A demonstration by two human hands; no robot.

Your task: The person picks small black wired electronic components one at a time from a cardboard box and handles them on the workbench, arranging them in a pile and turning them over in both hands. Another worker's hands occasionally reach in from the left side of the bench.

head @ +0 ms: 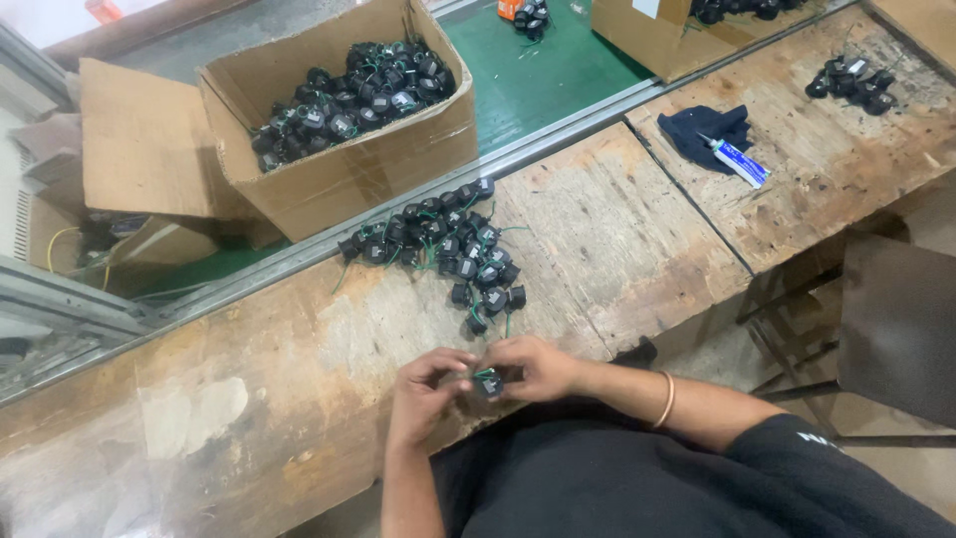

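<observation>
Hands at counter (249,399) edge: left hand (423,391) and right hand (538,367) both pinch one small black plastic part (488,384) with green wire. Likely light, rigid; wire limp, snag-prone. Best hold: hard body, not wire. Pile of like parts (448,249) just beyond.

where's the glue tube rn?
Head view, upper right: the white tube with a blue label lies on the wooden bench, its tip on the dark blue cloth, far from both hands.
</observation>
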